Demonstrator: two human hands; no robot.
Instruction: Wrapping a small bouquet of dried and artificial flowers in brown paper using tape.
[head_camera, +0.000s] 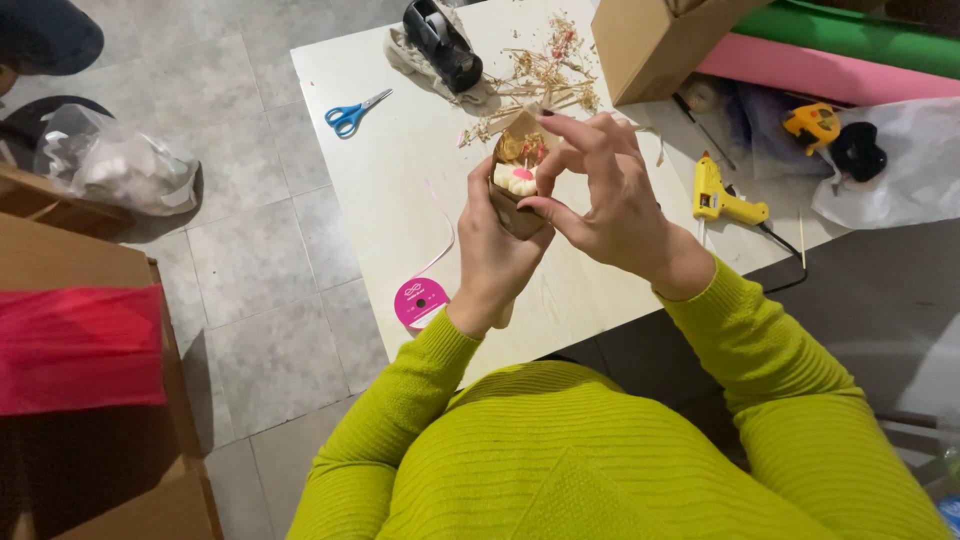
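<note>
While my left hand (492, 262) is closed around the small brown box (516, 205) at the frame's centre, my right hand (607, 195) pinches its upper edge with curled fingers (560, 160). Blue scissors (352, 114) lie upper left, a yellow glue gun (718, 197) at right.

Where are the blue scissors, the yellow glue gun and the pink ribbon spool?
blue scissors (350, 115): head view, on the blue handles.
yellow glue gun (715, 197): head view, on the yellow body.
pink ribbon spool (420, 301): head view, on the flat pink face.
</note>
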